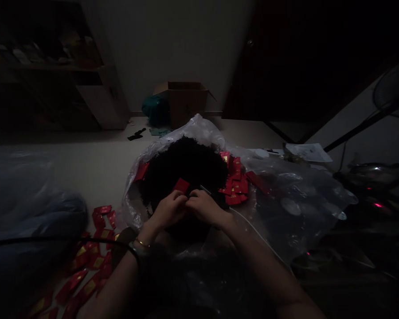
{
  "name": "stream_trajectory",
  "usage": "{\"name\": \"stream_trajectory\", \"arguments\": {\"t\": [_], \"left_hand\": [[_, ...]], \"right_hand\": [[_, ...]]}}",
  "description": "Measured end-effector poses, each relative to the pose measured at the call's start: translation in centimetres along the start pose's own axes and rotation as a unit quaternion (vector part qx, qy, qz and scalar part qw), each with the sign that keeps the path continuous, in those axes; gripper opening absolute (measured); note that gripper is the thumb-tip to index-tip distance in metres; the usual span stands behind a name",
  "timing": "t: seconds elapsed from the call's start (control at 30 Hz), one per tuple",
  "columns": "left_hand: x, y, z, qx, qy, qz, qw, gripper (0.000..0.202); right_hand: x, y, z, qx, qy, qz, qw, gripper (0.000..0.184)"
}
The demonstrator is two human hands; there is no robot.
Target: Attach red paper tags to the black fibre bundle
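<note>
Close together over a fluffy black heap [186, 159], my two hands meet at the fingertips. My left hand [169, 208] is closed on a small red packet [181, 184], whose upper part sticks up beyond the fingers. Beside it, my right hand [204, 206] is closed too, its fingertips bent in against the left ones; what they pinch is hidden. A thin pale object [206, 190] shows just past the right knuckles; it is too dim to name. The black heap lies in a clear plastic bag [199, 126].
Several red packets [234, 181] lie right of the heap, and more packets [93, 254] cover the floor at lower left. A white cable [252, 228] runs beside my right forearm. Behind stand an open cardboard box [188, 104] and a teal bag [155, 110]. The room is dark.
</note>
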State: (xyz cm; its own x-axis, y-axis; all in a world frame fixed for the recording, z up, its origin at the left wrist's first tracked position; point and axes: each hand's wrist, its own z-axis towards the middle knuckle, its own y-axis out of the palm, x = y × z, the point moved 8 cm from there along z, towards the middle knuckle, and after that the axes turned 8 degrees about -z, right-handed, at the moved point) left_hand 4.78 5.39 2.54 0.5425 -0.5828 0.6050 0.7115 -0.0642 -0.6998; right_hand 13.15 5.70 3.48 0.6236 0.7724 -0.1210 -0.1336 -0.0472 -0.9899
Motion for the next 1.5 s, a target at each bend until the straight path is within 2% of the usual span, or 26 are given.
{"name": "stream_trajectory", "arguments": {"t": [0.13,0.3,0.43,0.57,0.67,0.7,0.8,0.9,1.0,1.07,1.17,1.27,1.37,1.43,1.5], "left_hand": [[0.6,-0.9,0.4,-0.039,0.026,0.076,0.996,0.014],[-0.7,-1.3,0.1,-0.089,0.021,0.109,0.99,0.012],[-1.5,-1.6,0.8,-0.127,-0.006,0.047,0.991,0.013],[-1.9,-2.9,3.2,-0.06,-0.043,-0.072,0.995,0.014],[-2.6,-3.2,4.9,-0.001,-0.065,-0.13,0.989,0.015],[-2.9,-3.1,5.3,0.019,-0.071,-0.155,0.985,0.021],[-4.4,-2.0,5.5,0.061,-0.11,-0.236,0.963,0.047],[-6.1,-0.9,4.6,0.111,-0.159,-0.304,0.933,0.044],[-7.1,0.2,3.6,0.118,-0.204,-0.375,0.897,0.032],[-7.4,0.5,3.1,0.119,-0.233,-0.402,0.877,0.031],[-7.1,0.7,2.5,0.13,-0.262,-0.422,0.858,0.033],[-6.4,1.1,2.1,0.143,-0.271,-0.431,0.849,0.038],[-5.7,3.0,1.5,0.094,-0.292,-0.454,0.837,0.046],[-5.5,4.7,0.8,0.045,-0.321,-0.478,0.817,0.045],[-5.5,5.4,0.2,0.035,-0.331,-0.493,0.804,0.043]], "right_hand": [[-0.4,1.0,-0.1,-0.002,-0.003,0.018,1.0,0.021],[0.7,2.9,-1.1,0.015,0.037,0.108,0.993,0.032],[1.7,2.1,-0.8,0.061,0.026,0.124,0.99,0.02],[4.0,-0.8,0.8,0.138,0.068,0.116,0.981,0.014],[5.5,-2.2,2.2,0.15,0.104,0.111,0.977,0.013],[5.9,-2.4,2.5,0.15,0.113,0.11,0.976,0.011],[6.5,-2.5,2.9,0.162,0.125,0.12,0.971,0.008],[6.8,-2.3,2.2,0.216,0.122,0.176,0.953,0.01],[8.1,-1.5,1.0,0.266,0.175,0.253,0.913,0.033],[8.8,-0.2,0.6,0.249,0.217,0.315,0.89,0.041],[9.1,1.6,0.4,0.202,0.245,0.414,0.853,0.027],[9.2,2.9,0.0,0.194,0.287,0.486,0.803,0.027],[9.1,3.4,0.0,0.205,0.306,0.514,0.775,0.029],[8.9,3.3,0.0,0.219,0.305,0.506,0.777,0.028],[8.8,3.0,0.0,0.222,0.296,0.486,0.792,0.026]]}}
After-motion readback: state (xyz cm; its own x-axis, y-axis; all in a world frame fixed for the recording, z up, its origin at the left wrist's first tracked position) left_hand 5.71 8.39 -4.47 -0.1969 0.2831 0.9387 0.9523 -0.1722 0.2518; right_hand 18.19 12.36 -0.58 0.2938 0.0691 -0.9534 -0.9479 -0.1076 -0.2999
